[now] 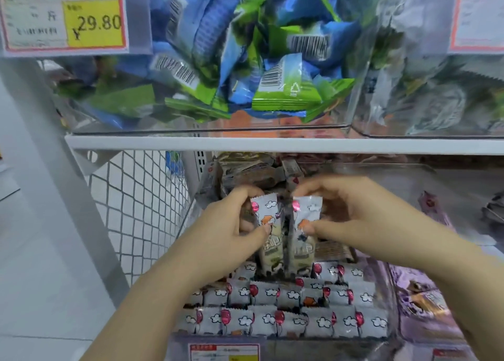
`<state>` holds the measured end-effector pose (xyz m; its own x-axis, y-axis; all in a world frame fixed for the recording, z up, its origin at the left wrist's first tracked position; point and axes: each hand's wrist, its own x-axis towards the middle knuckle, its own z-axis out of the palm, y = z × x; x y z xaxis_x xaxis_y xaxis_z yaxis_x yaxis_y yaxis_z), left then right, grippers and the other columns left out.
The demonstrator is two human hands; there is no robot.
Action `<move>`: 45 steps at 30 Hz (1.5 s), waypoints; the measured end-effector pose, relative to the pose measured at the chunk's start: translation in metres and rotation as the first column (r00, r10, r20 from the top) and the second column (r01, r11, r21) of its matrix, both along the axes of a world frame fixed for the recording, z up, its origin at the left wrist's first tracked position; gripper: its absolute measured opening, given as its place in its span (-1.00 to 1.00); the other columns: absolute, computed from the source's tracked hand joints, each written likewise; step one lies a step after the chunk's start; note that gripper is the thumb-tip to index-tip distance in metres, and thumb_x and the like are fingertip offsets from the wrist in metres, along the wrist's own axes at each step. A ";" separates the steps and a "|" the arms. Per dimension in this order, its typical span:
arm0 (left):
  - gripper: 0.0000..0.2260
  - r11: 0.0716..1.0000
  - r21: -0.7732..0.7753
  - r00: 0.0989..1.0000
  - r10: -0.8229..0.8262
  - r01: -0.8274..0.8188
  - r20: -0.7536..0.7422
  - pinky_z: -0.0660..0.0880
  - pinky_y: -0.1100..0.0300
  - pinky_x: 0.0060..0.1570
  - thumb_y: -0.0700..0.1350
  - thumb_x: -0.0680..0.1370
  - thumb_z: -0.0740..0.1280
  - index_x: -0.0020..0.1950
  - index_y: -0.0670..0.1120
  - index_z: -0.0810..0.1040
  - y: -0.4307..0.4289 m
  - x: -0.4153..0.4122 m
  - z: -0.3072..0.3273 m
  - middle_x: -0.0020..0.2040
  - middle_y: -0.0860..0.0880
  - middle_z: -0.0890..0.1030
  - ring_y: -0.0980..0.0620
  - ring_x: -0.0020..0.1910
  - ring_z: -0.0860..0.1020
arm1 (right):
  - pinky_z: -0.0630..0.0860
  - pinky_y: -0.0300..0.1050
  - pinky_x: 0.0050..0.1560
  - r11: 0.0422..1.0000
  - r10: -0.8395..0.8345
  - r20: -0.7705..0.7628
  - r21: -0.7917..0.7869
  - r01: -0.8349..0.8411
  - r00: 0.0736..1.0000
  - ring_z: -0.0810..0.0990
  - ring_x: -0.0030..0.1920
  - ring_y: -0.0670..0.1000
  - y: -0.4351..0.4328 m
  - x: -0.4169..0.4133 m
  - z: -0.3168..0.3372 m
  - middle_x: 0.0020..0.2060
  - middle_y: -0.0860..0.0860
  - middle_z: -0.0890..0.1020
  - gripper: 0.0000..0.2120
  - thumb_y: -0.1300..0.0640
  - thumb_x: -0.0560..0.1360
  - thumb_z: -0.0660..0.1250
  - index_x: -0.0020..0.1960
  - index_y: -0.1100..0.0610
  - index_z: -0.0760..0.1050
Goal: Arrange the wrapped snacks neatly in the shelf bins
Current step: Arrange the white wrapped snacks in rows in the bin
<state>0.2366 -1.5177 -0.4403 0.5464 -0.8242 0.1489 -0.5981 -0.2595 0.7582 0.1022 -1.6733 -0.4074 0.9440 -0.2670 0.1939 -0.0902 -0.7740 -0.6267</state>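
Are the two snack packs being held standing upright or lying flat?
Upright: the left hand holds one white balloon-print snack pack on end, and the right hand holds a second pack beside it.

Shelf rail (272,144) partly hides rear snacks (253,174); bottom edge crops the price tag (223,352).

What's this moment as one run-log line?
left hand: pinches left snack | right hand: pinches right snack | snacks: upright, side by side | lower bin: front rows lined up
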 end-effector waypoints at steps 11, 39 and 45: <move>-0.77 0.962 0.256 0.980 -0.135 0.093 0.150 0.30 0.32 -0.43 -0.02 0.51 0.34 0.08 0.26 0.41 -0.002 -0.002 -0.017 -0.33 0.08 0.53 0.24 -0.49 0.38 | 0.46 -0.30 -0.29 0.992 0.021 -0.190 -0.119 -0.044 0.982 0.50 -0.34 -0.20 0.010 0.012 -0.036 -0.24 -0.13 0.57 -0.74 0.11 0.41 0.45 -0.08 -0.16 0.43; -0.84 0.936 0.347 0.974 -0.132 0.061 0.183 0.23 0.35 -0.44 -0.02 0.46 0.41 -0.26 0.06 0.47 0.002 0.002 -0.020 -0.40 0.12 0.40 0.23 -0.46 0.33 | 0.38 -0.38 -0.30 0.981 -0.082 -0.260 -0.189 0.033 0.962 0.46 -0.33 -0.19 0.021 0.027 -0.047 -0.35 -0.17 0.52 -0.71 0.11 0.37 0.50 -0.39 -0.05 0.41; -0.84 0.969 0.235 0.970 0.012 -0.070 0.243 0.39 0.25 -0.38 -0.08 0.52 0.34 -0.24 0.02 0.43 0.001 -0.004 -0.024 -0.36 0.10 0.51 0.17 -0.37 0.49 | 0.49 -0.27 -0.16 0.966 -0.187 -0.086 -0.197 0.167 0.979 0.57 -0.20 -0.10 0.023 0.023 -0.051 -0.24 -0.08 0.64 -0.81 0.15 0.42 0.44 -0.32 0.00 0.49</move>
<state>0.2323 -1.5172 -0.4644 0.5535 -0.8291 0.0793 -0.7383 -0.4443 0.5075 0.1251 -1.6501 -0.4588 0.9025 -0.3995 0.1610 -0.2926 -0.8429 -0.4516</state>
